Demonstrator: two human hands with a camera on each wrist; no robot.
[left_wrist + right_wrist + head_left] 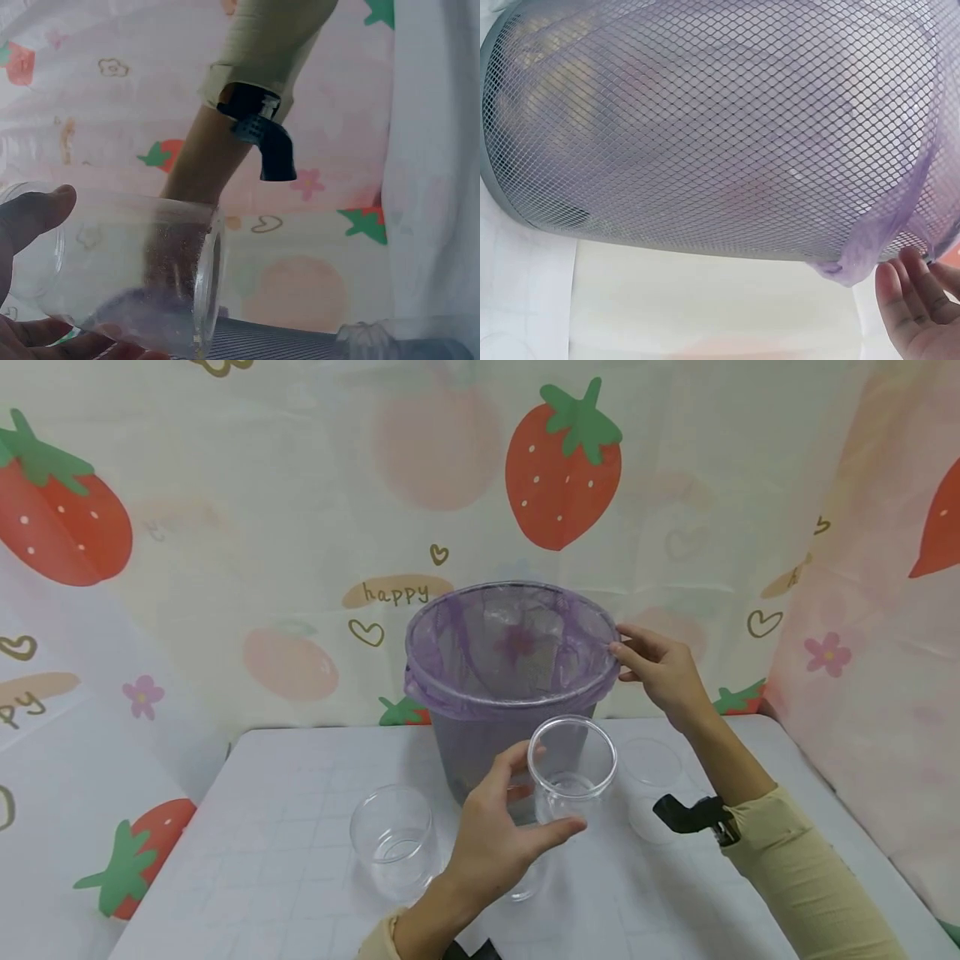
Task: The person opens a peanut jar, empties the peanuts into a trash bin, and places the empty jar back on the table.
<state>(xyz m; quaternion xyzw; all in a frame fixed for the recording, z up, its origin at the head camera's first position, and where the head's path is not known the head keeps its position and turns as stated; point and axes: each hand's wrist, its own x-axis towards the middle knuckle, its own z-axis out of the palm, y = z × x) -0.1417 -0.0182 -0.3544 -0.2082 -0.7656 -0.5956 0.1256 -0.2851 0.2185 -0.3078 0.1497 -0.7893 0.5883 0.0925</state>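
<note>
My left hand (491,839) grips a clear jar (572,760), thumb on one side and fingers on the other. In the left wrist view the jar (142,262) lies sideways across the picture. Behind it stands a mesh trash bin (480,752) lined with a purple bag (450,689) folded over its rim. My right hand (660,672) pinches the bin's right rim, over the bag. The right wrist view shows its fingertips (911,259) at the rim, beside a bunched fold of bag (862,247).
A second clear jar (393,835) stands on the white table (277,810) to the left. Another clear thing (525,887) is partly hidden under my left hand. Clear round pieces (652,762) lie at the right. A strawberry-print cloth (300,527) hangs close behind the bin.
</note>
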